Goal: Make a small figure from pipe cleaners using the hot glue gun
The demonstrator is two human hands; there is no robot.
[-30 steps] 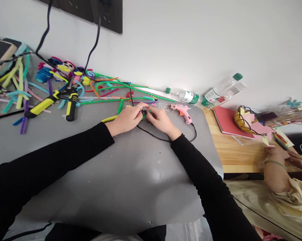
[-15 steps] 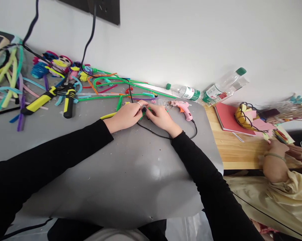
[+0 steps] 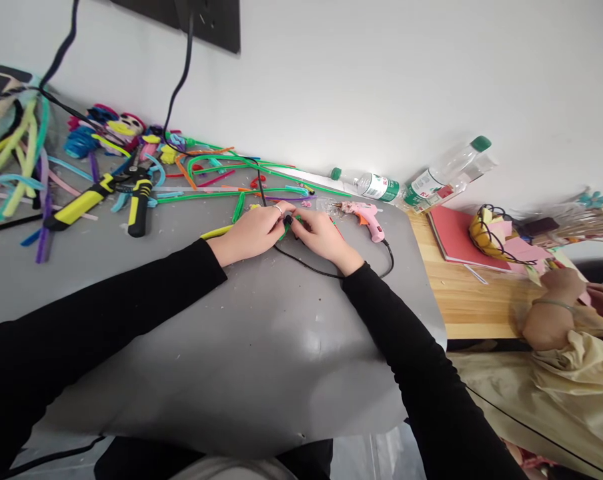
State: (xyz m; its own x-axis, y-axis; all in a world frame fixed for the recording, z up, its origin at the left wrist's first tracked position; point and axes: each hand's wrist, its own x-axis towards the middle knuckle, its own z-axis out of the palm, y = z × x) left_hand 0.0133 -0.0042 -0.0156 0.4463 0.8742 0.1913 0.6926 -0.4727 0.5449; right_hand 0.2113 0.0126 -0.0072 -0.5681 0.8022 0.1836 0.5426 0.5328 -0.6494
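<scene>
My left hand [image 3: 251, 235] and my right hand [image 3: 321, 237] meet fingertip to fingertip over the grey mat [image 3: 261, 347]. Both pinch a small piece of green pipe cleaner with a dark bit [image 3: 288, 222] between them. A yellow pipe cleaner [image 3: 216, 232] pokes out from under my left hand. A black cord [image 3: 306, 265] runs beneath my right wrist to the pink glue gun [image 3: 365, 218] just right of my hands.
Yellow-handled pliers [image 3: 106, 197] and many coloured pipe cleaners [image 3: 216, 167] lie at the back left. Two plastic bottles [image 3: 376, 185] lie by the wall. On the wooden table [image 3: 471, 300] are a red book [image 3: 454, 240] and another person's hands [image 3: 556, 300].
My hands have stayed together in the same spot with only slight finger motion. The other person's hands at the right have shifted a little up the wooden table.
</scene>
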